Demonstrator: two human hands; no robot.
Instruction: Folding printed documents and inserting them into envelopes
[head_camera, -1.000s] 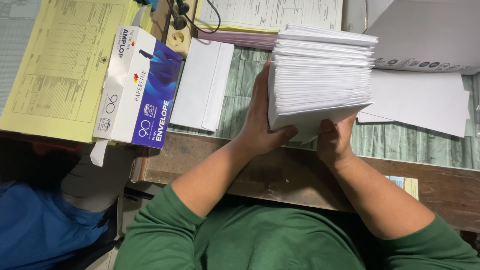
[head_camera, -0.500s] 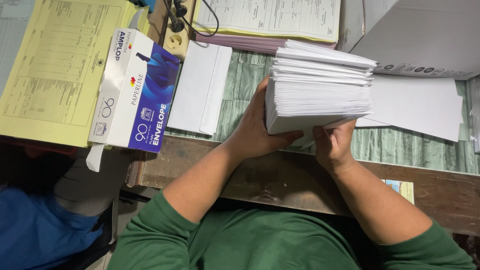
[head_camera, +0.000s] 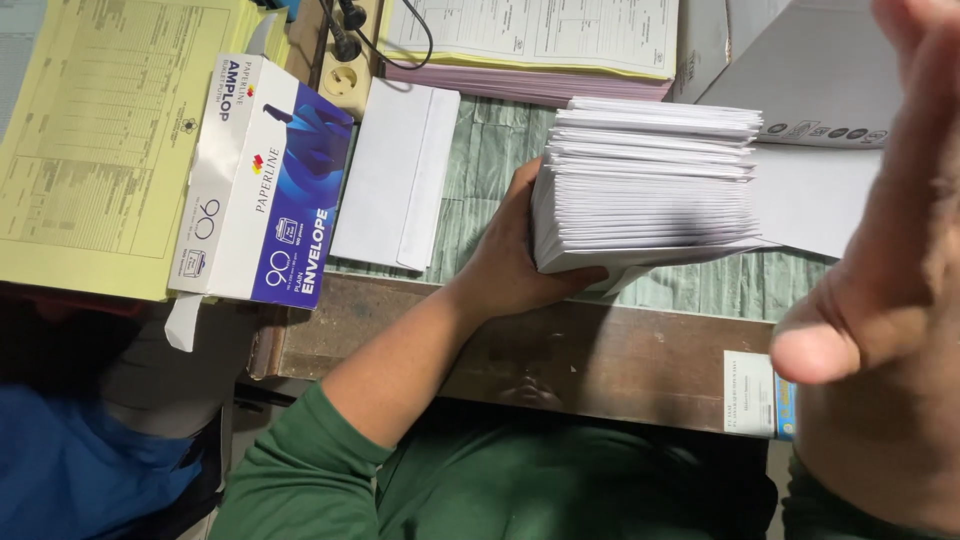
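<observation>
The left hand (head_camera: 520, 265) reached forward from a green sleeve (head_camera: 300, 470), palm against the near left edge of a thick stack of white envelopes (head_camera: 650, 185), fingers curled beneath it in a firm grasp. The stack lay directly ahead of that hand, held just above the green-patterned desk top (head_camera: 490, 160). The right hand (head_camera: 880, 300) was raised close to the camera, blurred, fingers extended and spread, holding nothing; it stood to the right of the stack and apart from it. Half a second earlier both hands had gripped the stack from its near side; the right had since let go and lifted away. Left of the left hand lay a single white envelope (head_camera: 395, 175), and beyond it a blue-and-white envelope box (head_camera: 265, 185) resting on yellow forms (head_camera: 95, 140).
</observation>
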